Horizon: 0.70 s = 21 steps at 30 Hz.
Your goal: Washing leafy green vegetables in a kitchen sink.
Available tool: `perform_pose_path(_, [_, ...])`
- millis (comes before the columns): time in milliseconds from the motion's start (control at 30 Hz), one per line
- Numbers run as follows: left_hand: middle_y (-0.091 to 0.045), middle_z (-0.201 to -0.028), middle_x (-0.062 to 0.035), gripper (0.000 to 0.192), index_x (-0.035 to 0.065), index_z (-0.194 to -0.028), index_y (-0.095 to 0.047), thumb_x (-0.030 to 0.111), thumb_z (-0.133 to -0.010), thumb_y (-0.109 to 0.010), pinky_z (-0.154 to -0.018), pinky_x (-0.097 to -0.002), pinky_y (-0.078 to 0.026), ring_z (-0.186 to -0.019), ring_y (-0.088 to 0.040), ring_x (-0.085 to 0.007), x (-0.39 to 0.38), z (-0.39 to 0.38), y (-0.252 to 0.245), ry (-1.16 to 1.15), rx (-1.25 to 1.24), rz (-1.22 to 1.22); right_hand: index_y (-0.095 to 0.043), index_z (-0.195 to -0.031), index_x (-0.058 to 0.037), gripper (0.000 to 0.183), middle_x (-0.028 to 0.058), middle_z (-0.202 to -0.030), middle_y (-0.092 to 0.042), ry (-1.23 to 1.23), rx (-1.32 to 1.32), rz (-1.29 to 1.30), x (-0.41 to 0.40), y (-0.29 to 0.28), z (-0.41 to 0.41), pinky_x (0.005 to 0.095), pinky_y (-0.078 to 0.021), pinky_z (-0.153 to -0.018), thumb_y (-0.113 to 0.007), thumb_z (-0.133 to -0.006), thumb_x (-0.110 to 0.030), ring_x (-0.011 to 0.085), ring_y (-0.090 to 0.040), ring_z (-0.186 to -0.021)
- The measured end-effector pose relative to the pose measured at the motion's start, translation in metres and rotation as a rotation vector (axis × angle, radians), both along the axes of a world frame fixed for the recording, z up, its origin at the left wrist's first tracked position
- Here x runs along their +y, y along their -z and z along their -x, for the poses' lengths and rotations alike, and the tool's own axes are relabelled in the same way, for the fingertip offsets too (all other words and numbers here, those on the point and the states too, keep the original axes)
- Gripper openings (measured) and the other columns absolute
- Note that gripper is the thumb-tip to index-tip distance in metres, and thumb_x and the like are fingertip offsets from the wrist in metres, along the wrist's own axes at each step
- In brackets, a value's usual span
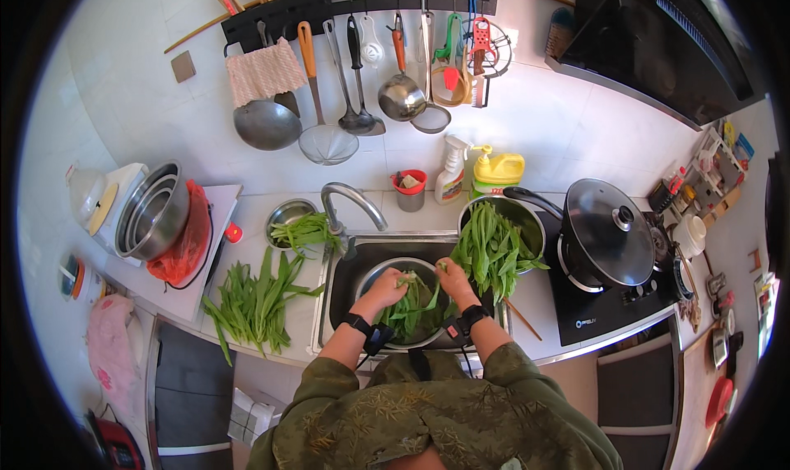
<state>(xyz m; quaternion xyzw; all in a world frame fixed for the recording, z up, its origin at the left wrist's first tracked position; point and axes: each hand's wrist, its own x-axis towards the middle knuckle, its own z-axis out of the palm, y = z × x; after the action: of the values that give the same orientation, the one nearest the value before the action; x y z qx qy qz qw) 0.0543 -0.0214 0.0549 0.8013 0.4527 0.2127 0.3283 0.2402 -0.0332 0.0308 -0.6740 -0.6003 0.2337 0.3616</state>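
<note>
Both my hands are over a metal basin (pixel 402 264) of leafy greens that sits in the sink (pixel 364 248). My left hand (pixel 390 288) is closed on a bunch of leafy greens (pixel 410 315) at the basin's left side. At its right side, my right hand (pixel 453 280) pinches a piece of the greens between its fingertips. Long green leaves (pixel 256 303) lie on the counter to the left. A small metal bowl (pixel 281 214) behind them holds more cut greens. On the right, a heap of greens (pixel 494 248) fills a pot (pixel 536 223).
A curved faucet (pixel 355 192) rises behind the sink. To the right, a lidded black pan (pixel 608 235) stands on the stove (pixel 580 315). A wooden chopstick (pixel 524 322) lies right of the sink. Nested metal bowls (pixel 151 211) and a red plastic bag (pixel 191 248) are at left.
</note>
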Motion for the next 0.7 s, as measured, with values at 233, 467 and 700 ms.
perform_pose_path(233, [-0.056,-0.074,-0.0040,0.028,0.0071,-0.099,-0.052,0.012,-0.072,-0.047,-0.060,-0.0239,-0.040,-0.065,-0.050,-0.0105,0.014,0.006,0.001,0.020,-0.236,0.281,-0.049,-0.092,-0.0050,0.021,0.0076,-0.074,-0.055,-0.090,0.588,0.065,0.000,0.000,0.032,0.0290,-0.0399,-0.063,-0.049,-0.077,-0.019,0.0175,-0.052,-0.069])
perform_pose_path(467, [-0.055,-0.072,-0.0056,0.017,0.0023,-0.085,-0.052,0.007,-0.069,-0.049,-0.059,-0.0248,-0.040,-0.062,-0.051,-0.0122,0.020,0.004,0.012,-0.039,-0.269,0.147,-0.055,-0.084,-0.0008,0.022,0.0118,-0.076,-0.056,-0.221,0.461,-0.004,0.000,0.004,0.045,0.0297,-0.0402,-0.063,-0.054,-0.072,-0.019,0.0205,-0.053,-0.070])
perform_pose_path(700, [-0.056,-0.073,-0.0136,0.022,0.0026,-0.084,-0.052,0.014,-0.065,-0.054,-0.060,-0.0297,-0.041,-0.068,-0.054,-0.0241,0.016,0.001,0.000,-0.023,-0.242,0.125,-0.053,-0.081,-0.0012,0.020,0.0143,-0.072,-0.055,-0.258,0.413,0.016,-0.003,-0.006,0.036,0.0316,-0.0403,-0.062,-0.052,-0.073,-0.019,0.0251,-0.053,-0.067])
